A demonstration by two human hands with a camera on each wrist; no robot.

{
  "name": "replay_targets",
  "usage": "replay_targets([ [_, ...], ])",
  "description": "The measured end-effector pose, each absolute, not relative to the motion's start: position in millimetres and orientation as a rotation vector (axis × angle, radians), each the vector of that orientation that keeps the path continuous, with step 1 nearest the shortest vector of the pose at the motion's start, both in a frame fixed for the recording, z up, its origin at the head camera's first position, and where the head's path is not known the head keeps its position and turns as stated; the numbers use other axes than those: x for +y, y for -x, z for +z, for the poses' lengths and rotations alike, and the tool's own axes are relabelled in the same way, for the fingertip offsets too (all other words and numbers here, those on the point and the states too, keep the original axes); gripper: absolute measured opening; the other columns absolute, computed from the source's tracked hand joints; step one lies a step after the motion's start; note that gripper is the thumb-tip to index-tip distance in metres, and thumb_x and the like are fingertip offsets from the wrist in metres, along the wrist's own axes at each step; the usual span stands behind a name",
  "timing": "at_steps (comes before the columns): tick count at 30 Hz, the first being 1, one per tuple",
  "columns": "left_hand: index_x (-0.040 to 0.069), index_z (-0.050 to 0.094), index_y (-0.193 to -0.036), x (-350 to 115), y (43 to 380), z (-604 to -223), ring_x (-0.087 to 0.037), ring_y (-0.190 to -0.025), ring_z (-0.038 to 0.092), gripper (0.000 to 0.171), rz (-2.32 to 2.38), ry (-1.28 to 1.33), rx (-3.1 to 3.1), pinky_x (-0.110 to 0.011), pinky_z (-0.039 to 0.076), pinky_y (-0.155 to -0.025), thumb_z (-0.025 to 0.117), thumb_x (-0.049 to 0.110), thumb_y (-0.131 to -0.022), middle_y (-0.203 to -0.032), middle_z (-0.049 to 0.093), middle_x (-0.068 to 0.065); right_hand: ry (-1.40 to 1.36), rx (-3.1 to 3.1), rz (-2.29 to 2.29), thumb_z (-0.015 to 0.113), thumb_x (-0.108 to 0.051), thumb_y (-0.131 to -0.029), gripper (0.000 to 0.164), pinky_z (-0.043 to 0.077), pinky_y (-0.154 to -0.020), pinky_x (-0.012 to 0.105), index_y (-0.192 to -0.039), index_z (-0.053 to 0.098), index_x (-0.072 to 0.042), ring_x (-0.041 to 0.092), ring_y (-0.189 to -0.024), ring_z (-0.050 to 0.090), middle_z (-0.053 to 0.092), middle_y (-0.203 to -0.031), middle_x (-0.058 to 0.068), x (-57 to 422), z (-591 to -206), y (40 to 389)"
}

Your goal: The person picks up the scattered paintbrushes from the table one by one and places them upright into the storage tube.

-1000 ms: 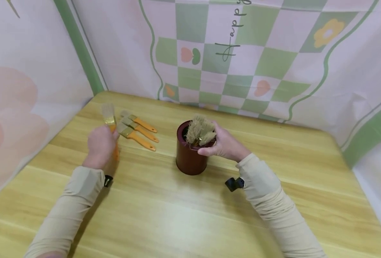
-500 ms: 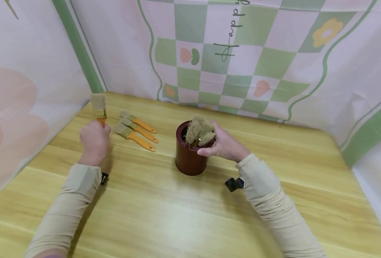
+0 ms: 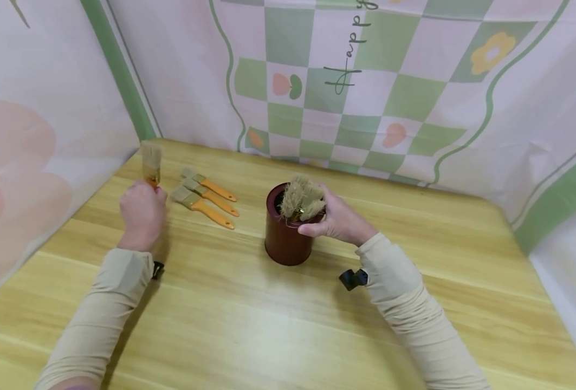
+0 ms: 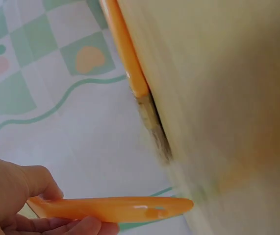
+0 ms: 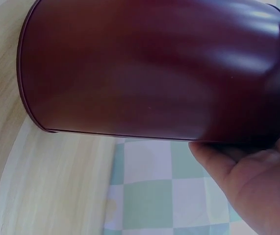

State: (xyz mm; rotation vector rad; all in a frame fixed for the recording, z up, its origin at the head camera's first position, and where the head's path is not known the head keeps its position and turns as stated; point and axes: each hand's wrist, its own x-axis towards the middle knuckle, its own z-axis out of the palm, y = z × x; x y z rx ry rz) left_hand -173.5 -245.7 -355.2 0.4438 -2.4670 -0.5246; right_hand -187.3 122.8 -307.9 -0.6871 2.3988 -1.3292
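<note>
Holding one paintbrush [image 3: 151, 161] bristles-up at far left: left hand [image 3: 143, 214] pinches its orange handle [image 4: 120, 208] between thumb and fingers. Right hand [image 3: 338, 218] grips the dark-red can [image 3: 289, 242] near its rim, centre. To do it well I'd pinch handle only, off the bristles, and brace the can upright. Three more brushes [image 3: 212, 213] lie between can and left hand. Backdrop [image 3: 342, 97] reads "Happy"; no brand legible on can or brushes.

left grip [image 3: 143, 214]: fingers [image 4: 88, 226] curled | right grip [image 3: 338, 218]: thumb [image 3: 312, 230] extended | forearms [image 3: 407, 303] apart
</note>
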Motion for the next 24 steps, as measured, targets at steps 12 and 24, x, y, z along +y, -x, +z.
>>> replay_targets([
  [12, -0.017, 0.059, -0.084, -237.8, 172.1, -345.5, -0.055, -0.077, 0.06, 0.03, -0.573, -0.425, -2.407, -0.06, 0.047, -0.071, 0.053, 0.012, -0.087, -0.082, 0.063, -0.038, 0.695, 2.389, -1.344, 0.082, -0.022, -0.074, 0.103, 0.031, -0.114, 0.051, -0.152, 0.015, -0.012, 0.033, -0.135, 0.041, 0.04, -0.146, 0.017, 124.2, -308.8, 187.7],
  [24, -0.014, 0.059, -0.093, -232.1, 174.5, -338.1, -0.051, -0.083, 0.06, 0.031, -0.658, -0.455, -2.473, -0.058, 0.047, -0.078, 0.053, 0.016, -0.091, -0.089, 0.064, -0.035, 0.656, 2.384, -1.336, 0.082, -0.023, -0.074, 0.106, 0.031, -0.114, 0.051, -0.154, 0.012, -0.016, 0.033, -0.137, 0.039, 0.037, -0.149, 0.016, 124.1, -307.8, 187.2],
])
